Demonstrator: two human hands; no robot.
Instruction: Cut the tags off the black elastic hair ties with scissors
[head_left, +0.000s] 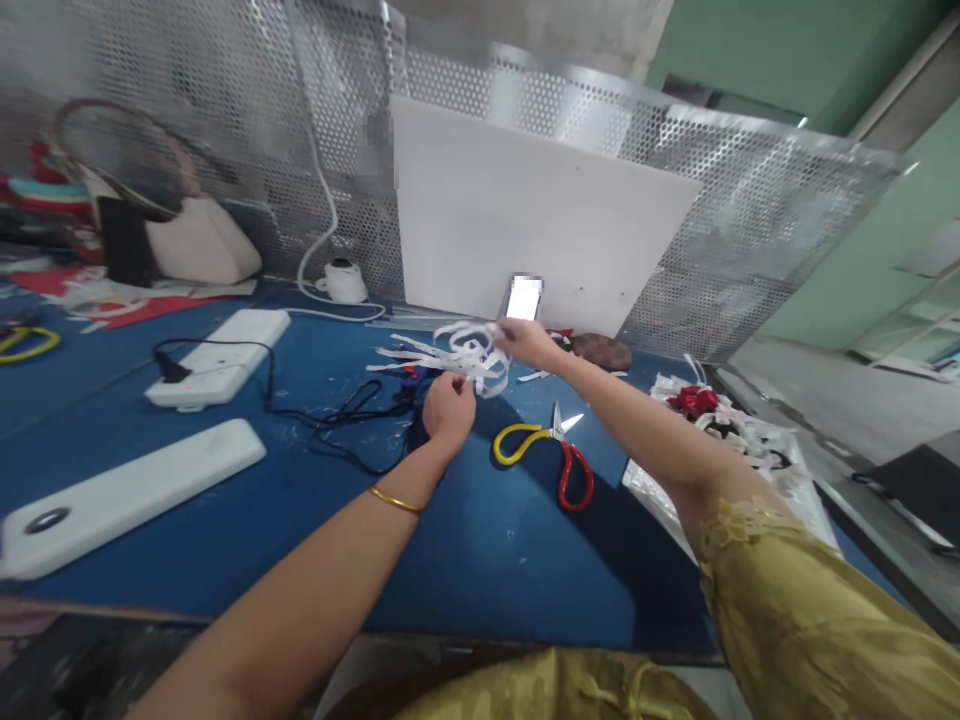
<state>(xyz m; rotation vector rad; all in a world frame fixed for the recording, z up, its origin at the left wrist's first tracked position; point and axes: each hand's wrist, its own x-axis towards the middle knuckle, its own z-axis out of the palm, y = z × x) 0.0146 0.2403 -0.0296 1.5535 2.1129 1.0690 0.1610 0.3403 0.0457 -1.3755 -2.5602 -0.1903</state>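
Observation:
A bunch of white ribbon [471,352] with curled loops and loose tails is held up over the blue table. My left hand [450,408] is closed, its fingertips pinching the lower side of the bunch. At the bunch's right edge, my right hand [527,342] grips a ribbon loop between thumb and fingers. Scissors [556,432] with one yellow and one red handle lie below my right forearm, blades apart. Behind the ribbon, a phone [525,297] with a bright screen leans against a white board. Fine detail of the ribbon is blurred.
A white power strip [225,360] with a black cable [307,412] and a long white device [135,497] are on the left. A handbag [195,240] stands behind them. On the right, a plastic bag [787,465] bears red, white and black pieces. The white board [525,215] stands at the back.

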